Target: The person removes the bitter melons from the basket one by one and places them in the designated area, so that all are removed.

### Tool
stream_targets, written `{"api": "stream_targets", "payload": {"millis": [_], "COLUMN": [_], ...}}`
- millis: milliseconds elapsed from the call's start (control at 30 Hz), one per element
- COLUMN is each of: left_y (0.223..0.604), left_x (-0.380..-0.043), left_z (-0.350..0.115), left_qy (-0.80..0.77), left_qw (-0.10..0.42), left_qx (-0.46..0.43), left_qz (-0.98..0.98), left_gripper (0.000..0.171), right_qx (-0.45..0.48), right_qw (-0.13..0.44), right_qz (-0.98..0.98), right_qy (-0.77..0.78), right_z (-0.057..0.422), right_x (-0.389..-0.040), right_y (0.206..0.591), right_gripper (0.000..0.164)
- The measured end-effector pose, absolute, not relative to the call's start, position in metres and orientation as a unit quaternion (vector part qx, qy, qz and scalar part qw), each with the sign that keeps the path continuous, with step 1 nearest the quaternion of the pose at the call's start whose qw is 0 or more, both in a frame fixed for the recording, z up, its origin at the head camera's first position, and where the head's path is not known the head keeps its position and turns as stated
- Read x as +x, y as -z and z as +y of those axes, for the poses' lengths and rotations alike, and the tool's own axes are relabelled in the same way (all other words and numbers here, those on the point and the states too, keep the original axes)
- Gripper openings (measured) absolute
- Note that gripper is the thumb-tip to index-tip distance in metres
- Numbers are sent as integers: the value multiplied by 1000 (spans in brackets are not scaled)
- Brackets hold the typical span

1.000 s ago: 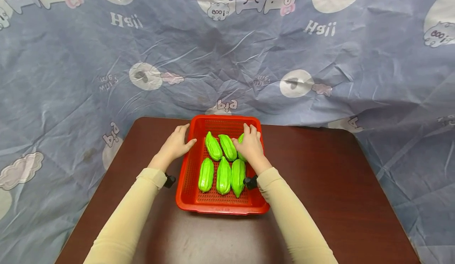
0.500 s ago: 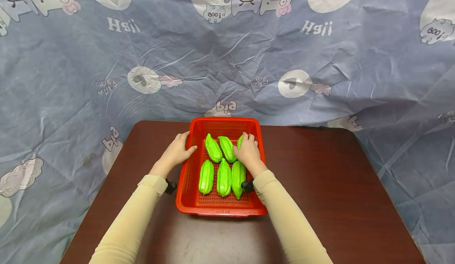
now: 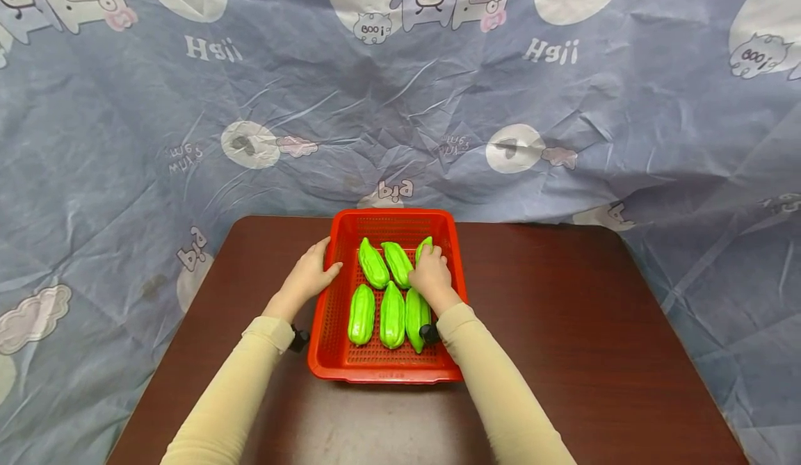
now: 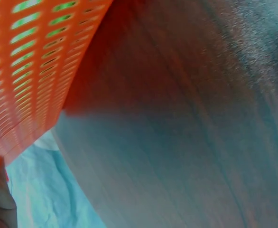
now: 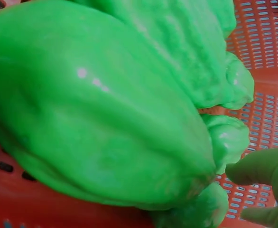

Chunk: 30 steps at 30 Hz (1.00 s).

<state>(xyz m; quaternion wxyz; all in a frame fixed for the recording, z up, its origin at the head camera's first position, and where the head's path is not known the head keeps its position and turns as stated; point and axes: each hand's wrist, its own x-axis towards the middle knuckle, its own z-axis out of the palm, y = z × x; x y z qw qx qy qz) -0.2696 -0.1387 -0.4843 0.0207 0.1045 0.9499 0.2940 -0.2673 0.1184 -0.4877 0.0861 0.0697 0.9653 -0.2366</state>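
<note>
Pictured at a dark reddish-brown, wood-look table (image 3: pixel 544 312), before a crumpled blue-grey cloth (image 3: pixel 563 138) printed with pale cartoon figures. Shown with the bare right hand (image 3: pixel 430 270) inside a bright-red, rectangular, perforated plastic basket (image 3: pixel 388 374), over the glossy, ribbed, bright-green far-right gourd (image 3: pixel 424 244), with fingers bent down across it and mainly the narrow far end showing past them. Cannot tell from the head or right wrist view whether gripped at the sides or merely touched. Resting at the basket's left rim with the bare left hand (image 3: pixel 308 274), with thumb across the edge, loosely spread from the fingers, and apparently steadying rather than clenching.

Lying in the same back row, both slanted: the green far-middle gourd (image 3: pixel 397 263) and far-left gourd (image 3: pixel 373 265). Set nearer, more nearly upright to the camera: the near-left gourd (image 3: pixel 361 315), near-middle gourd (image 3: pixel 392 317) and near-right gourd (image 3: pixel 414 312).

Judged to be at the step of taking hold of, or straightening, the far-right gourd. Likely to call next for thumb and fingers firmly on both flanks, without nudging the far-middle gourd just beside the thumb.
</note>
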Motion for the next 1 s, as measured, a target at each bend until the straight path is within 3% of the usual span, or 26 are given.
{"api": "stream_targets", "payload": {"millis": [267,600,1000], "left_y": [493,495,493], "left_x": [-268,-266,-269], "left_z": [-137,-137,-137], "left_qy": [-307,-313,-313], "left_qw": [13,9,1], "left_qx": [83,77,87], "left_qz": [948,947,946], "left_gripper": [69,68,66], "right_qx": [59,57,66], "right_qw": [73,47,7], "right_qz": [973,982,986], "right_qy": [210,176,153], "right_z": [116,112,108], "right_x": [-265,-268,-268], "right_y": [493,504,503], "right_gripper": [64,67,51]}}
